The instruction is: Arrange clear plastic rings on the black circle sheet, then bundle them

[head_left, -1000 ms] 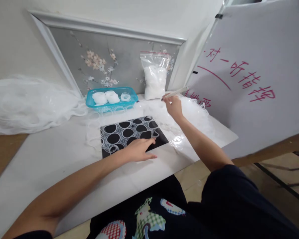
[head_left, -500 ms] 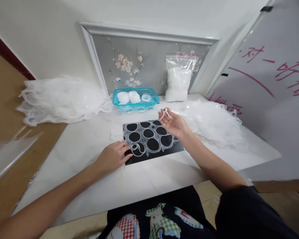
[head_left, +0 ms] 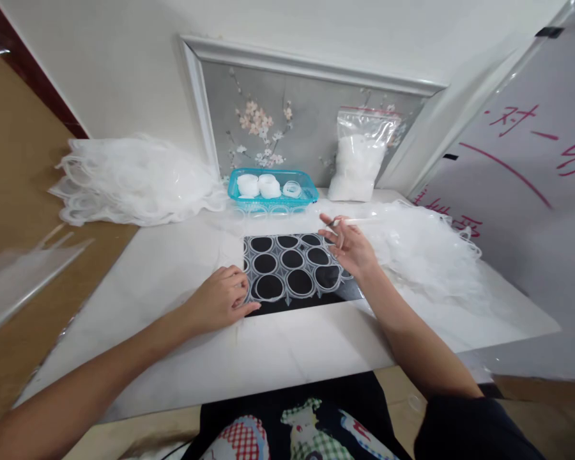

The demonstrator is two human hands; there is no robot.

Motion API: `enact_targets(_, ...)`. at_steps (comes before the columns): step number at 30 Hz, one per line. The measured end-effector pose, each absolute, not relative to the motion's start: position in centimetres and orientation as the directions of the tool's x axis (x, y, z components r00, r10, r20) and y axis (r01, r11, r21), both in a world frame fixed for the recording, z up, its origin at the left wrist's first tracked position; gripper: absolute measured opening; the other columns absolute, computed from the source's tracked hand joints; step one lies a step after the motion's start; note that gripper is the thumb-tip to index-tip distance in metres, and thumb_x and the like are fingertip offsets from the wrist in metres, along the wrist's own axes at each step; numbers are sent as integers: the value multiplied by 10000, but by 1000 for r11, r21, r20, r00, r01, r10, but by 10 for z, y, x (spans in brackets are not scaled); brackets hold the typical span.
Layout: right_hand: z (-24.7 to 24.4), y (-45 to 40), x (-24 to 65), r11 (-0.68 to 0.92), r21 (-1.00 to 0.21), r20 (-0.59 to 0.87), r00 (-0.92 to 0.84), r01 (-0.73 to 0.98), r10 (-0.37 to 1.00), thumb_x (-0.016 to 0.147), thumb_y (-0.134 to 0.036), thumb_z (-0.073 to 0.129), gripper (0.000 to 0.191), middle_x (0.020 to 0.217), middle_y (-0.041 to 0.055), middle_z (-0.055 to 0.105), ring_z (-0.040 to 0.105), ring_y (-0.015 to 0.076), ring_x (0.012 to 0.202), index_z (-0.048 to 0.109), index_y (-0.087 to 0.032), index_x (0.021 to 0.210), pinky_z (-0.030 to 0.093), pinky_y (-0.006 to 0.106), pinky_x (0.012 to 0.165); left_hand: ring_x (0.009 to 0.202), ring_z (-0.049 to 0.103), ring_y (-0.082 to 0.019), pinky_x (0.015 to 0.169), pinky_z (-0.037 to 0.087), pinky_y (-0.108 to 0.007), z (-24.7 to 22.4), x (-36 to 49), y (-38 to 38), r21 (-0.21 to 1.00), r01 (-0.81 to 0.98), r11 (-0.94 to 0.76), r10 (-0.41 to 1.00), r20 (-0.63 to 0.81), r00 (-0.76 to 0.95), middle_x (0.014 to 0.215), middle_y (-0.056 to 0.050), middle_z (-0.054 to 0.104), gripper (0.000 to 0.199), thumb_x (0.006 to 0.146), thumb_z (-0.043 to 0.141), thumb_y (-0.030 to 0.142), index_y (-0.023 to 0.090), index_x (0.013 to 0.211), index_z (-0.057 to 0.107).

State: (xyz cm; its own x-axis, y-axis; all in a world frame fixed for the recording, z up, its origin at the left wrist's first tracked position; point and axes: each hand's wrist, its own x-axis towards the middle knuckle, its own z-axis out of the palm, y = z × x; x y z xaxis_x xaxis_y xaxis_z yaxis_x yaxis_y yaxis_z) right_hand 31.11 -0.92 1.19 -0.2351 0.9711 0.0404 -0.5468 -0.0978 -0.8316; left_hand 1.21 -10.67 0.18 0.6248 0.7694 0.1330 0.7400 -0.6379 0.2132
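Note:
My right hand (head_left: pixel 352 248) is raised over the right part of a black sheet, closed on a slim white pen-like tool (head_left: pixel 359 221) with a dark tip pointing left. A pale, thin curved strip seems to hang by its fingers, too blurred to be sure. At the sheet's left edge rests my left hand (head_left: pixel 223 297), its fingers curled in and its thumb lying on the black. Whatever those fingers hold, if anything, is hidden. The black sheet (head_left: pixel 268 306) lies flat, covered with a clear-and-white lattice of rings (head_left: pixel 283 281) around black circles.
A blue tray (head_left: pixel 311 191) with white ring stacks (head_left: pixel 269 186) stands at the back. Beside it is a zip bag (head_left: pixel 357 166) of white pieces. White lattice sheets are heaped at left (head_left: pixel 129 182) and right (head_left: pixel 421 249). A whiteboard (head_left: pixel 522 211) borders the right side.
The loose curled strip near my left thumb is gone from the sheet, and the left fingers have curled in. My right hand has turned, showing the pen-like tool more plainly. The view has shifted slightly.

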Motion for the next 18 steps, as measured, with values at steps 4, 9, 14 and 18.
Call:
enact_targets(4,0,-17,298,-241,-957,-150,-435,-160,888,733,-374,747,211,1074,80,713,697,192,863,683,-197,830,232,154,336,590,514,-142,598,393,-286,33,-4,-113,259,775,-576,792,-58,608,629,15,557,455,880,512,578,181,658,543)
enact_targets(9,-15,-27,269,-67,-992,-105,-404,106,909,781,-438,687,256,755,58,714,548,116,506,692,-196,862,217,221,350,893,647,-189,794,469,-299,37,-9,-120,297,812,-502,843,-39,536,1014,-36,686,373,889,534,546,188,924,634)
enact_targets(14,-18,-30,224,325,-928,175,-559,181,811,850,-386,622,198,697,29,659,582,152,608,686,-200,868,450,297,574,895,688,-275,685,523,-367,15,13,-135,45,941,-335,940,-49,337,1241,-114,644,464,927,440,567,160,1027,640)
enact_targets(18,-26,-16,194,489,-847,222,-698,208,681,877,-374,587,222,650,3,608,506,127,569,691,-178,895,414,274,568,848,698,-307,605,537,-384,2,27,-145,-71,940,-333,943,-56,329,1338,-182,570,568,914,432,601,131,1180,605)
